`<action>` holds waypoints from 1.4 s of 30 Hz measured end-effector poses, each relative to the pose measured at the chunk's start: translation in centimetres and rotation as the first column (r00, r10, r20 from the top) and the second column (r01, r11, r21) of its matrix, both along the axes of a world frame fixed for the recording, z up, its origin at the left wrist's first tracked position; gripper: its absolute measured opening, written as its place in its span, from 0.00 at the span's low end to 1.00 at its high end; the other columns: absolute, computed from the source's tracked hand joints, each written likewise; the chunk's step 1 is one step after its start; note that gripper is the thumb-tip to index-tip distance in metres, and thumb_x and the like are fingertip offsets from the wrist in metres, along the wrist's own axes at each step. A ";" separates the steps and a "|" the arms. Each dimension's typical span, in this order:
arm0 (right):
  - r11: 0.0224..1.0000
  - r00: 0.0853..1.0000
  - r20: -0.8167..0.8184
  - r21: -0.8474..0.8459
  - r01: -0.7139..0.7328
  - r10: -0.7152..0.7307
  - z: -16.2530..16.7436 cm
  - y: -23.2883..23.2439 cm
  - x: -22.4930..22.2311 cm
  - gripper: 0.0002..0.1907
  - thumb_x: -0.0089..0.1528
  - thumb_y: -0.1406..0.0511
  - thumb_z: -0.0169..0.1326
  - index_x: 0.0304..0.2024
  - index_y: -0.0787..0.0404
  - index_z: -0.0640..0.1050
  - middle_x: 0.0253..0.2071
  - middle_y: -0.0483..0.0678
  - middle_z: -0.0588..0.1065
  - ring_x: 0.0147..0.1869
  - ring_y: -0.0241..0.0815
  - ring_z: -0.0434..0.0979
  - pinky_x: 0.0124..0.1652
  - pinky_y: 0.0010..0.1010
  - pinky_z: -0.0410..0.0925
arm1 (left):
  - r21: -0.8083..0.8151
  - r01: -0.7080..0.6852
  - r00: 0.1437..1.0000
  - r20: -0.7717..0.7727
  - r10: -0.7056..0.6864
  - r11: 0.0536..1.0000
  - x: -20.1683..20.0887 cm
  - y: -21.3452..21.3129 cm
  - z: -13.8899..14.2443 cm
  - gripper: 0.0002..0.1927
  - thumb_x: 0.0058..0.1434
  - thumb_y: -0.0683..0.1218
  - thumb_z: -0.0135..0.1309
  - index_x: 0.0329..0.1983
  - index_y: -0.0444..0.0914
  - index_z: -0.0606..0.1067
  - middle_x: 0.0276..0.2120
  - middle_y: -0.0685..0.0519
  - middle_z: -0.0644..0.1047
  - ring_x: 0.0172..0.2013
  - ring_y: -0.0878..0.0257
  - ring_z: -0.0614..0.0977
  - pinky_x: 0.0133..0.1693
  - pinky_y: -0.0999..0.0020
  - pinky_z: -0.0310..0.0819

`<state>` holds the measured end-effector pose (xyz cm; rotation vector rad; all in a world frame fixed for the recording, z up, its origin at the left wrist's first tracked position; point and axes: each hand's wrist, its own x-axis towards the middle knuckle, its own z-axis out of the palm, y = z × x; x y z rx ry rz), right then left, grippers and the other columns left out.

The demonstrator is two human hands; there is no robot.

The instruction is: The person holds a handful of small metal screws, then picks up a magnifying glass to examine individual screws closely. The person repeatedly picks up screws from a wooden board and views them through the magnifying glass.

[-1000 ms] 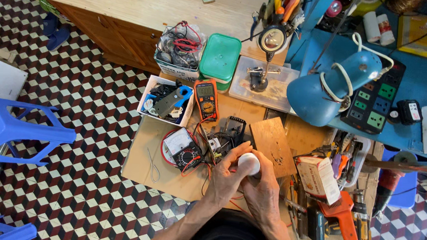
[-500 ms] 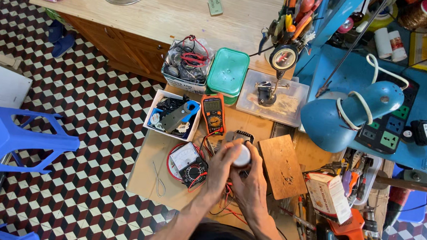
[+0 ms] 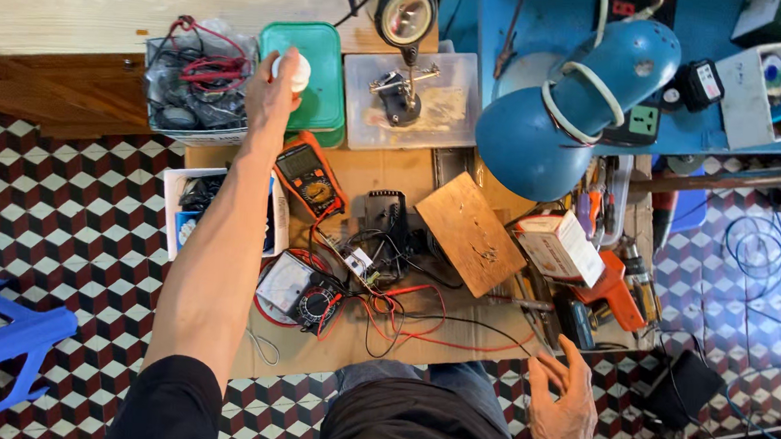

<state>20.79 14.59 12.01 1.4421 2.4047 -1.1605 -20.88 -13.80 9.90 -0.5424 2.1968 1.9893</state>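
From the left, I see my left hand [image 3: 270, 90] stretched far forward, its fingers closed around a small white round part [image 3: 293, 69], held over the green box [image 3: 313, 79] beside the tray of wires [image 3: 196, 81]. I judge the placing step is in hand; releasing it needs a steady lowering. My right hand [image 3: 564, 411] rests empty, fingers loosely spread, near the table edge.

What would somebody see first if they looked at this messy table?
Probably the big blue lamp at the top right, hanging over the workbench. Next, the long left arm reaching up, its left hand holding a small white round thing over a green box. In the middle lie tangled red and black wires beside an orange meter.
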 end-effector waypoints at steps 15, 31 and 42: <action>0.971 0.947 -0.218 0.016 -0.238 0.236 0.5 4.3 -0.8 0.18 0.66 0.64 0.56 0.56 0.64 0.78 0.45 0.51 0.81 0.50 0.38 0.82 0.50 0.27 0.71 | -0.244 -0.026 0.895 -0.437 -0.086 0.969 5.4 0.2 0.8 0.32 0.76 0.64 0.38 0.66 0.34 0.68 0.58 0.41 0.75 0.55 0.58 0.79 0.55 0.62 0.73; 0.854 0.819 -0.495 -0.254 -0.454 0.289 -6.5 17.0 -8.4 0.11 0.71 0.64 0.53 0.49 0.66 0.80 0.37 0.45 0.80 0.40 0.31 0.79 0.40 0.22 0.72 | -0.342 -0.001 0.995 -0.098 -0.035 0.940 29.8 28.1 -3.0 0.07 0.62 0.46 0.62 0.38 0.37 0.81 0.30 0.51 0.77 0.26 0.64 0.77 0.30 0.68 0.73; 0.808 0.721 -0.567 -0.155 -0.568 0.398 -7.0 17.9 -11.5 0.10 0.69 0.64 0.56 0.47 0.66 0.80 0.38 0.46 0.79 0.41 0.32 0.79 0.40 0.22 0.70 | -0.424 -0.064 0.992 -0.129 0.010 0.904 28.4 28.3 -2.9 0.07 0.65 0.44 0.58 0.42 0.36 0.79 0.34 0.53 0.78 0.27 0.68 0.78 0.30 0.71 0.75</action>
